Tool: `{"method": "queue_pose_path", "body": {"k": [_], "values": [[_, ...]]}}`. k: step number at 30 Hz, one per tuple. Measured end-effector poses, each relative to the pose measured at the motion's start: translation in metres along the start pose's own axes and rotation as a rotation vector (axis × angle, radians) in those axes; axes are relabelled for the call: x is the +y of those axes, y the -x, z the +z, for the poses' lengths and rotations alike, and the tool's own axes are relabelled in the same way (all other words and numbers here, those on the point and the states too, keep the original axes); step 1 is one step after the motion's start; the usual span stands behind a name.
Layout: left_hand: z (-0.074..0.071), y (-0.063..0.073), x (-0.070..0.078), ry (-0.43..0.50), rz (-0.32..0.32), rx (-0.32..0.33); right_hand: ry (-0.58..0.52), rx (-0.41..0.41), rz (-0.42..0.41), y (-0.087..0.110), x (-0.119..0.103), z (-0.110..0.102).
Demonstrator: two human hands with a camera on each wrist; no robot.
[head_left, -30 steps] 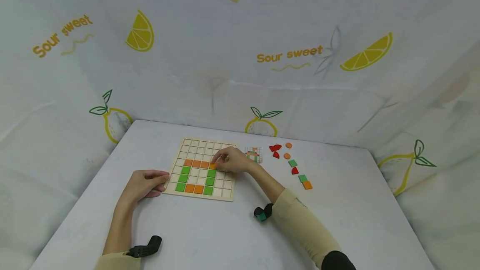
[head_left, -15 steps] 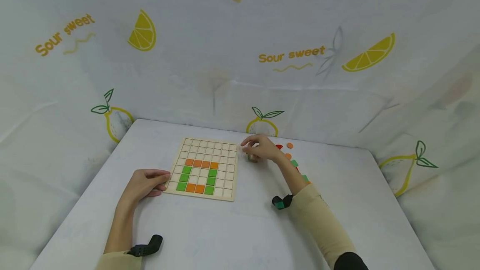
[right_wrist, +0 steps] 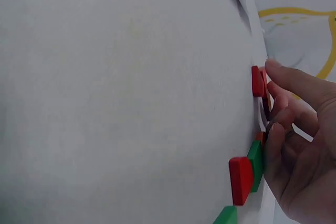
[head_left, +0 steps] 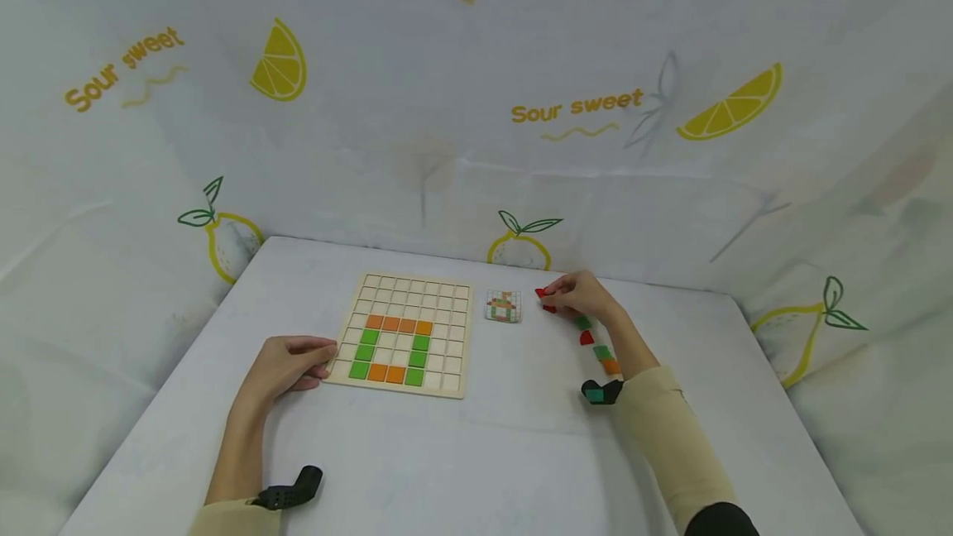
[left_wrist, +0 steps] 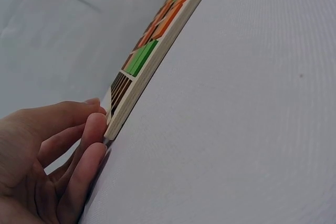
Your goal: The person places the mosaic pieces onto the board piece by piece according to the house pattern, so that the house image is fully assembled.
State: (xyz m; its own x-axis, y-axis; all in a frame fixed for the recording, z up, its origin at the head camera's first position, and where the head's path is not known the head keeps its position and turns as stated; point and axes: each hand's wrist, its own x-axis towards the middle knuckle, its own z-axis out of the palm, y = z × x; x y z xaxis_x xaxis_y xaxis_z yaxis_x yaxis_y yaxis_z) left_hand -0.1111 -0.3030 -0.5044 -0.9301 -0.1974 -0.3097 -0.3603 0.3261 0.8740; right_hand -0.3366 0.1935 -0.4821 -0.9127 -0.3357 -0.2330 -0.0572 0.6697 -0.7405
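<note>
red piece [right_wrist: 257, 81] beside right fingertips [right_wrist: 273, 67]

White table [head_left: 462, 478], pale backdrop [head_left: 402, 106], printed lemon slices [head_left: 280, 64], "Sour sweet" lettering [head_left: 581, 107]

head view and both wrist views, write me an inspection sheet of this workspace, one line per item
Surface: white table, faint crease; a small speck shows in the left wrist view.
Job's things: wooden grid board with a rectangular ring of six orange tiles and six green tiles; pattern card right of it; loose pieces in red, green and orange further right.
Clutter: nothing seen.
Hands: left hand touches the board's near-left corner; right hand is at the far loose pieces, whether gripping one cannot be told.
Cables: nothing seen.
Surroundings: white lemon-print cloth with "Sour sweet" lettering.
</note>
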Motion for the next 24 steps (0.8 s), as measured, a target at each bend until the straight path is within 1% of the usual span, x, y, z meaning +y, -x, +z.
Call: {"method": "queue_pose_path", "body": {"k": [4, 11, 17, 24], "values": [[-0.0009, -0.0001, -0.0006, -0.003, -0.002, 0.005, 0.023, -0.013, 0.022, 0.0034, 0.006, -0.0045], [0.0003, 0.0003, -0.0004, -0.001, -0.004, 0.002, 0.026, -0.044, -0.007, 0.0066, 0.0065, -0.0027], [0.0002, 0.0004, -0.0002, -0.008, 0.004, 0.002, 0.064, -0.024, -0.025, 0.0088, 0.0054, 0.0002], [0.0011, -0.0005, 0.0007, 0.001, -0.012, 0.007, 0.09, 0.004, -0.049, 0.0096, 0.006, 0.0026]]}}
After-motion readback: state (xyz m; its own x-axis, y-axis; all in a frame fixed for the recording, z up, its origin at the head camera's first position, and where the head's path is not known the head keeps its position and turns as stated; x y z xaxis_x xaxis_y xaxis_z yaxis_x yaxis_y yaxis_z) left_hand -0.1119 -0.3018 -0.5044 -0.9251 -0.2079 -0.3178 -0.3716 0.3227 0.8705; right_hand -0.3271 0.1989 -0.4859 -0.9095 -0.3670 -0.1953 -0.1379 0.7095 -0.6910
